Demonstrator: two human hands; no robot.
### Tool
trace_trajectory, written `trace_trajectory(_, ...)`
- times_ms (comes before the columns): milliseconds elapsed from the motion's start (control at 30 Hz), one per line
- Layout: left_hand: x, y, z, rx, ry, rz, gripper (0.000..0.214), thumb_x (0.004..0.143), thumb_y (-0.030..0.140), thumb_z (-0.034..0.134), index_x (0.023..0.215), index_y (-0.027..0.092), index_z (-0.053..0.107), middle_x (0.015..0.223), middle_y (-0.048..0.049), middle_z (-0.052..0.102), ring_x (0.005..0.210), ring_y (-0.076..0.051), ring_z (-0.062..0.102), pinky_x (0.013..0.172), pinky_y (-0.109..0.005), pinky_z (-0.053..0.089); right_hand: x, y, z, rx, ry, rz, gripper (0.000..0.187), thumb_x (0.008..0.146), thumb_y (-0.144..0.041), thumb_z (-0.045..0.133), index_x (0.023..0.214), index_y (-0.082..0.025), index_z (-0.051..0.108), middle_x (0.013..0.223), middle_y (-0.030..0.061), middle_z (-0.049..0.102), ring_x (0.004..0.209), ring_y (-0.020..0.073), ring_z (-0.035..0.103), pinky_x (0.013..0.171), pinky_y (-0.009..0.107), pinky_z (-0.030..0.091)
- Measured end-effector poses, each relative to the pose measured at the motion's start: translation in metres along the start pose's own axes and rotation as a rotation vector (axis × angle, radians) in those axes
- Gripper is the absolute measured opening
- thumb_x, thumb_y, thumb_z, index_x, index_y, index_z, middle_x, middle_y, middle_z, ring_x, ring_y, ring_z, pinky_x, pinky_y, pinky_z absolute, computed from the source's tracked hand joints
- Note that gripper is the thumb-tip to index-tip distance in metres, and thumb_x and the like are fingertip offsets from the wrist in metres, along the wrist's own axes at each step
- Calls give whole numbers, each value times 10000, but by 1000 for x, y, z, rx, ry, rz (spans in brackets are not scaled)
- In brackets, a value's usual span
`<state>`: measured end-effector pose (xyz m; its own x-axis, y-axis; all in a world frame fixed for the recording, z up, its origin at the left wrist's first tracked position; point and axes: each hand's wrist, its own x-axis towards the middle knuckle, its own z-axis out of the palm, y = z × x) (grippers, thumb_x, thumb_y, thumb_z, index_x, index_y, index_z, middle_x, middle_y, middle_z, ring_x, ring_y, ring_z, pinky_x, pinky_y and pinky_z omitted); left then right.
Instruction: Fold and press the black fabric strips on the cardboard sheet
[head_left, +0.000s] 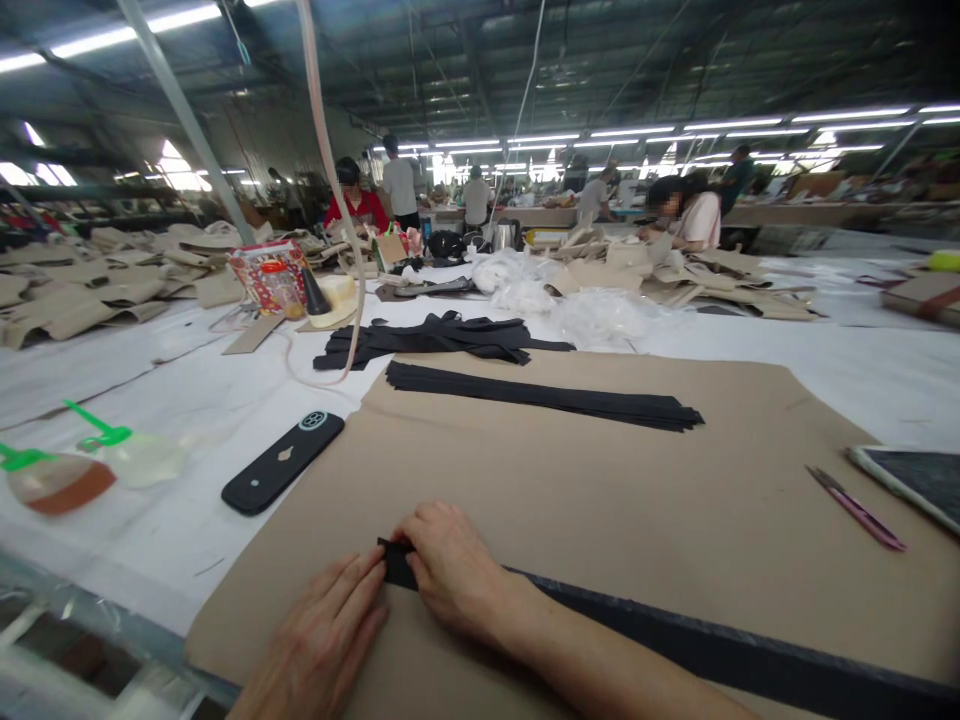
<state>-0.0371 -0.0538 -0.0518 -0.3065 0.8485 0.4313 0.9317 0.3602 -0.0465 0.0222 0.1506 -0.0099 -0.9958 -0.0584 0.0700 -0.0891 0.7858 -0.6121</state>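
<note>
One phone (283, 465) lies near the left hand (328, 622).

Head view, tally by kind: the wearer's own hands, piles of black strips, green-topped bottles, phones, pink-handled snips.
Wearer's hands: 2
Black strip piles: 2
Green-topped bottles: 2
Phone: 1
Pink-handled snips: 1
Total: 8
</note>
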Motion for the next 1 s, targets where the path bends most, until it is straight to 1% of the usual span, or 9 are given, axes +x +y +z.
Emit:
trace_trajectory(167,1,-1,-1,1,12,-7,376,887,288,531,1251,193,538,1295,-54,587,1170,-187,559,1005,-288,453,-3,4,-4,-2,-5,-28,285,837,-107,468,1044,-186,647,1018,63,620,989,186,530,920,296,394)
trace_trajectory(367,-1,-3,1,-11,1,-24,380,888,291,526,1259,211,539,1314,-55,572,1181,-194,551,1020,-293,443,-8,12,0,-2,21,-135,293,854,-91,435,1035,-184,645,992,58,595,960,166,522,891,256,411)
trace_trajectory(533,0,-3,0,-38,13,-34,373,888,278,520,1254,208,545,1299,-53,584,1177,-186,555,1025,-271,435,-13,11,1,-143,12,-221,281,855,-66,466,1071,-178,608,1020,57,570,942,169,487,857,256,401)
trace_trajectory(667,-1,-5,3,-26,4,-26,375,896,274,508,1265,210,537,1306,-51,577,1191,-181,541,1028,-281,439,-15,9,2,-276,-1,-259,205,919,-101,434,1042,-170,584,991,56,557,897,176,465,835,281,395)
trace_trajectory(767,-3,-6,3,-31,-9,-36,382,906,283,496,1280,218,526,1310,-49,570,1195,-175,538,1017,-288,457,-16,7,0,-351,-13,-274,186,930,-116,428,1053,-168,557,971,54,550,875,188,452,823,320,398)
trace_trajectory(1000,-4,-9,1,-22,-49,-54,431,909,294,498,1336,240,474,1344,-26,536,1226,-156,506,1039,-278,437,-14,1,-4,-359,-39,-247,257,932,-145,404,1163,-212,494,1014,42,548,898,207,445,810,373,394)
